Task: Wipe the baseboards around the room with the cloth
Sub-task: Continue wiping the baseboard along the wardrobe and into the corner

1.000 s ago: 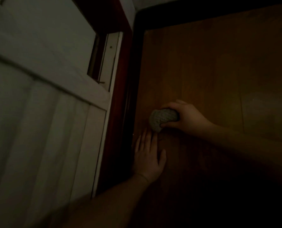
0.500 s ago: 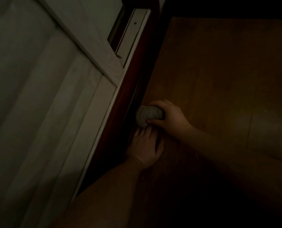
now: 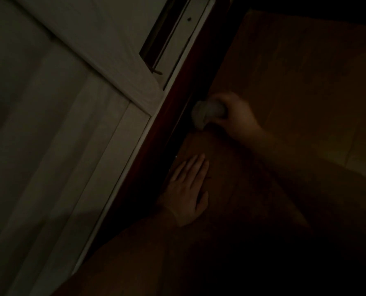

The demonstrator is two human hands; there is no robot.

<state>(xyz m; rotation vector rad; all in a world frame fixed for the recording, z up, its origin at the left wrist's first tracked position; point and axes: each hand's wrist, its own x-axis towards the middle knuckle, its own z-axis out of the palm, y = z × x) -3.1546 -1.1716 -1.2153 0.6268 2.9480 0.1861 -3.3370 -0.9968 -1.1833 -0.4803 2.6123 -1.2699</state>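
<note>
Very dim room, person down low at the wall. The right hand (image 3: 237, 115) is curled round a balled-up pale grey knitted cloth (image 3: 207, 113) and holds it against the dark reddish-brown wooden baseboard (image 3: 167, 133), where the board meets the brown wooden floor (image 3: 295, 71). The left hand (image 3: 188, 193) lies flat on the floor, fingers straight and together, palm down, just beside the baseboard and nearer the person than the cloth; it reads as a brace and holds nothing. Compared with half a second ago, the cloth hand has slid further along the board, away from the person, so the two hands, which were almost touching, now sit clearly apart; the cloth is motion-blurred, which fits a stroke in progress. A second ago the cloth was out on the floor, off the board, so contact with the baseboard is recent. My read: this stretch is being wiped now, and the far run of board toward the top of the view is likely not yet covered. Above the board a white panelled door or cabinet front (image 3: 60, 124) leans across the left side, with a narrow dark gap (image 3: 156, 37) near its upper edge.
</note>
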